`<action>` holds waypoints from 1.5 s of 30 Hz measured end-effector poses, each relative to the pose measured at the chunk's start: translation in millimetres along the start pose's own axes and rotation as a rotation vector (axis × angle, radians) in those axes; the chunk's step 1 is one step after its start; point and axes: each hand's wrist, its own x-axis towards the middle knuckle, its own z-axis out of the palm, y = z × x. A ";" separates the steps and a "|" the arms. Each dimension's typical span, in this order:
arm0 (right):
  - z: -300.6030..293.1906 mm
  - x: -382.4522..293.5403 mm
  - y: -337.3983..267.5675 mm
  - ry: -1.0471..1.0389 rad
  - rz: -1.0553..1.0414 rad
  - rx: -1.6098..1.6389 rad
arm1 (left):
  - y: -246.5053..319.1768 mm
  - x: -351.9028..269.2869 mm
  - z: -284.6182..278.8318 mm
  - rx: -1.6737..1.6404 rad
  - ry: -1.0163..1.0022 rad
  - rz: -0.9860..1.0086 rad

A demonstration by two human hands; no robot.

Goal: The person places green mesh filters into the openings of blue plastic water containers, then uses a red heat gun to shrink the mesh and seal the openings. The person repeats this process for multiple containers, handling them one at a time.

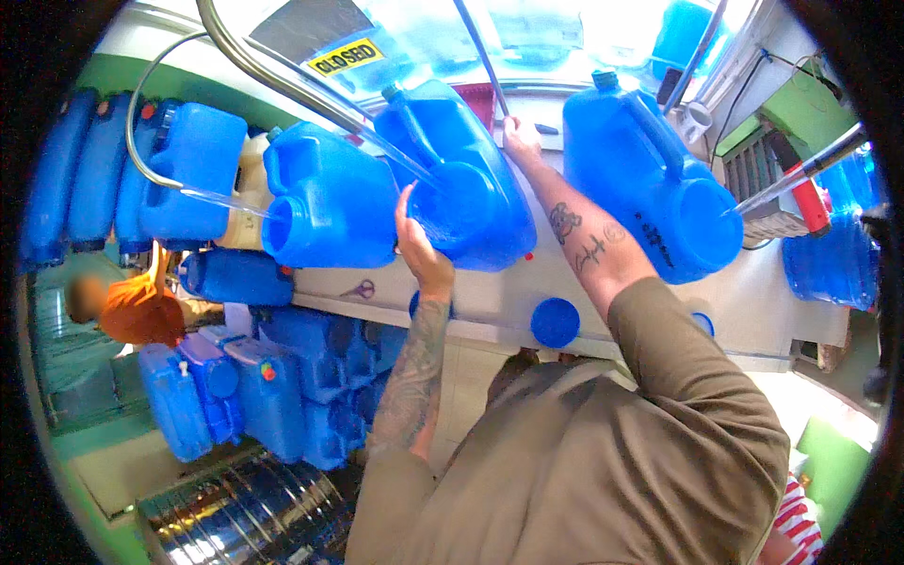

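My left hand (426, 256) lies against the rim of the middle blue plastic water jug (487, 205), its fingers straight. A clear stream of water (402, 155) runs from a curved metal pipe (282, 78) into that jug's wide mouth. Beyond the jug, my right hand (523, 143) is closed around the lower end of a slim metal tube (484, 53). To the left, water from a thinner tube (133, 131) enters another blue jug (335, 198). A larger handled jug (607, 141) on the right takes water from a metal spout (833, 152).
Blue lids (556, 322) and purple-handled scissors (361, 289) lie along the white counter (487, 311). More blue containers (268, 381) stand below left and on the left shelf. A person in orange (145, 311) is at far left. Red-white striped cloth (798, 519) shows lower right.
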 end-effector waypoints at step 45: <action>-318.7 -371.1 198.8 0.278 0.231 -0.225 | -128.9 95.9 -33.9 -0.071 -0.030 -0.312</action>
